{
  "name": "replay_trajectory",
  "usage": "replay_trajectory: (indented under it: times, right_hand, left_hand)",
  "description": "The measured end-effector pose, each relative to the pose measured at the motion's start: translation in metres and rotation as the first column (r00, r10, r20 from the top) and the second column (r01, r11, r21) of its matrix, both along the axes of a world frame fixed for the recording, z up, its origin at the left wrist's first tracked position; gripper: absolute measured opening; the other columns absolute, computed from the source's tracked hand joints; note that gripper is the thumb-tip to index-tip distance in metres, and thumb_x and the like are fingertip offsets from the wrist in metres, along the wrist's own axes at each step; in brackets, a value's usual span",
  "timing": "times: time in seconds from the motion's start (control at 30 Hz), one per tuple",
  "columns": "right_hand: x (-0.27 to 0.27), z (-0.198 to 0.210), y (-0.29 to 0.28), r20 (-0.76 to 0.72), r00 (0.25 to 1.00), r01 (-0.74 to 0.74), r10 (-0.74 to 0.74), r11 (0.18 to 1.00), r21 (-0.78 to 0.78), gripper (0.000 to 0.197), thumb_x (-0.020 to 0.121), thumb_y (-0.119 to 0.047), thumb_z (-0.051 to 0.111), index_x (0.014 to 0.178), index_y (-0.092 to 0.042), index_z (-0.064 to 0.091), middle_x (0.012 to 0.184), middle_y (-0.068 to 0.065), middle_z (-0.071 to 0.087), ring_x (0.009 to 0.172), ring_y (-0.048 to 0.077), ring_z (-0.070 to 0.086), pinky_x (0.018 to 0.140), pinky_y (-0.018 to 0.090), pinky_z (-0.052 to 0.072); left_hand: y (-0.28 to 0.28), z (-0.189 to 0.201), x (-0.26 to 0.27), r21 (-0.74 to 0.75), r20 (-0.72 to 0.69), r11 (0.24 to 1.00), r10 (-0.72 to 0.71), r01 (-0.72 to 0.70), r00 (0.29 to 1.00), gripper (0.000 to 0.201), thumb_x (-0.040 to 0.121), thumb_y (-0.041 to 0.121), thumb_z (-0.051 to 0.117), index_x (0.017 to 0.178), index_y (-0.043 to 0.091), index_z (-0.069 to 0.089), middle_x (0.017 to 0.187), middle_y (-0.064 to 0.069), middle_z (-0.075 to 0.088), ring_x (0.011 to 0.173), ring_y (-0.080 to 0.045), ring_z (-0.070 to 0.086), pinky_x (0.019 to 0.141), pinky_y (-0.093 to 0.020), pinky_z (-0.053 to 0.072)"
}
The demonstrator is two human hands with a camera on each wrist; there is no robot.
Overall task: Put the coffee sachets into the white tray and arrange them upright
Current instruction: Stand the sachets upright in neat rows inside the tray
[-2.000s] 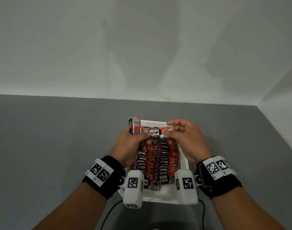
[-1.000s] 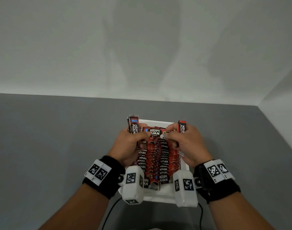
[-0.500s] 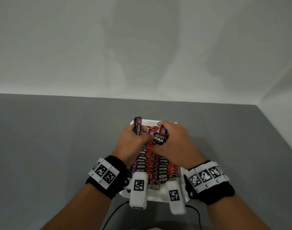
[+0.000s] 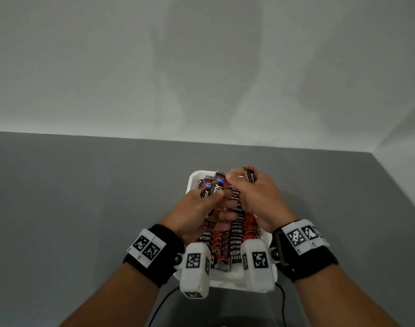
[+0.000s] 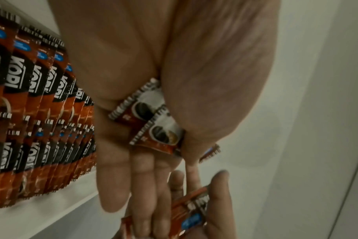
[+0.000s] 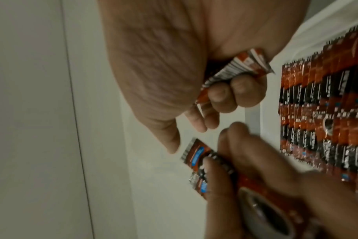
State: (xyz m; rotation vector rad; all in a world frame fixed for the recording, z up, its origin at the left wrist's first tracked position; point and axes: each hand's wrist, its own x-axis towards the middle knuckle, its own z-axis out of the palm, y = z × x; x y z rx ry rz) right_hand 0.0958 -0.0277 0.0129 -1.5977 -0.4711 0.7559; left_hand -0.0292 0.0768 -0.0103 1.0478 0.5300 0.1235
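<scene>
The white tray (image 4: 192,183) sits on the grey table and holds two rows of red-and-black coffee sachets (image 4: 236,234) standing upright. Over its far end, my left hand (image 4: 213,197) grips a couple of tilted sachets (image 4: 212,190) between thumb and fingers; the left wrist view shows them (image 5: 153,116) pressed in the palm. My right hand (image 4: 237,182) is close beside it, fingers curled round another small bundle of sachets (image 4: 249,174), seen also in the right wrist view (image 6: 235,69). The hands nearly touch. The tray's far end behind them is mostly hidden.
The grey table (image 4: 84,208) stretches to both sides of the tray. A white wall (image 4: 201,67) rises behind it, and another closes in on the right. A black cable (image 4: 164,303) runs off the near edge below the tray.
Two seconds ago both hands held one sachet flat between them. Each hand now grips its own sachets; the right hand has drawn back to the right and the left hand's sachets have tilted.
</scene>
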Motion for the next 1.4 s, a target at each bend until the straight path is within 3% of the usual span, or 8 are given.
replay_trajectory:
  times: [0.17,0.37,0.47,0.57,0.9,1.0,1.1,1.4]
  right_hand:
    - [0.008,0.001,0.002,0.115,0.993,0.012,-0.009,1.000,-0.024,0.016,0.089,-0.017,0.071,0.076,-0.010,0.065,0.066,0.000,0.067,0.060,0.014,0.063,0.061,0.040,0.056]
    - [0.006,-0.001,-0.001,0.033,0.989,0.140,-0.141,0.990,0.031,0.025,0.094,-0.019,0.069,0.070,-0.022,0.068,0.054,-0.011,0.061,0.048,0.005,0.055,0.051,0.025,0.043]
    - [-0.006,0.007,0.000,-0.170,0.977,0.155,-0.132,0.980,0.128,0.018,0.095,-0.019,0.069,0.081,-0.010,0.064,0.047,-0.009,0.058,0.039,0.004,0.054,0.039,0.017,0.041]
    - [-0.015,0.001,0.009,-0.149,0.985,0.101,-0.084,0.989,0.110,0.020,0.091,-0.022,0.075,0.092,-0.003,0.067,0.069,0.002,0.073,0.062,0.015,0.072,0.056,0.025,0.055]
    - [-0.001,-0.005,-0.001,-0.199,0.967,0.167,-0.160,0.986,0.021,0.015,0.094,0.001,0.051,0.092,-0.009,0.063,0.056,0.004,0.045,0.045,0.016,0.040,0.047,0.029,0.034]
    - [-0.009,-0.004,-0.006,-0.171,0.983,0.081,-0.073,0.996,0.043,0.026,0.097,-0.015,0.063,0.071,-0.017,0.063,0.055,-0.001,0.047,0.045,0.011,0.041,0.046,0.025,0.036]
    - [-0.016,-0.002,-0.006,-0.112,0.994,0.009,-0.004,0.999,0.045,0.024,0.097,-0.013,0.063,0.074,-0.015,0.067,0.048,-0.007,0.055,0.041,0.004,0.049,0.043,0.019,0.040]
    - [-0.017,-0.001,0.000,-0.105,0.994,0.044,-0.033,0.993,0.106,0.017,0.098,-0.008,0.061,0.082,-0.006,0.064,0.053,-0.006,0.061,0.049,0.006,0.059,0.048,0.018,0.047]
  left_hand:
    - [-0.001,-0.008,0.002,0.117,-0.011,0.992,0.046,-0.045,0.999,0.018,0.095,0.019,0.068,0.109,0.008,0.070,0.108,-0.024,0.071,0.092,-0.032,0.067,0.074,-0.042,0.056]
    - [0.000,-0.006,0.002,0.239,0.021,0.946,0.218,-0.217,0.976,0.010,0.095,0.010,0.065,0.089,0.009,0.058,0.074,-0.009,0.061,0.060,-0.017,0.058,0.049,-0.024,0.044]
    - [-0.002,-0.009,0.006,0.354,0.068,0.896,0.262,-0.269,0.963,0.015,0.094,0.016,0.068,0.089,0.003,0.063,0.084,-0.019,0.072,0.072,-0.034,0.066,0.068,-0.046,0.059]
    - [-0.013,-0.008,0.010,0.464,0.098,0.858,0.198,-0.221,0.975,0.010,0.095,0.011,0.067,0.092,0.002,0.069,0.089,-0.019,0.074,0.080,-0.033,0.071,0.081,-0.049,0.058]
    - [-0.003,-0.013,0.003,-0.064,0.024,0.973,0.225,-0.223,0.974,0.038,0.094,-0.001,0.042,0.127,-0.004,0.061,0.086,-0.015,0.068,0.078,-0.026,0.062,0.068,-0.041,0.057]
    - [-0.004,-0.014,0.003,0.046,0.118,0.978,0.198,-0.205,0.973,0.034,0.094,-0.007,0.054,0.128,-0.002,0.054,0.114,-0.032,0.067,0.101,-0.047,0.065,0.094,-0.063,0.050]
    - [-0.007,-0.011,0.002,0.264,0.100,0.940,0.197,-0.217,0.975,0.024,0.088,-0.004,0.070,0.108,0.008,0.063,0.103,-0.028,0.072,0.092,-0.054,0.066,0.088,-0.066,0.053]
    - [-0.008,-0.015,0.005,0.561,0.135,0.788,0.215,-0.253,0.967,0.013,0.079,0.012,0.077,0.081,0.017,0.065,0.084,-0.020,0.069,0.072,-0.026,0.063,0.075,-0.050,0.056]
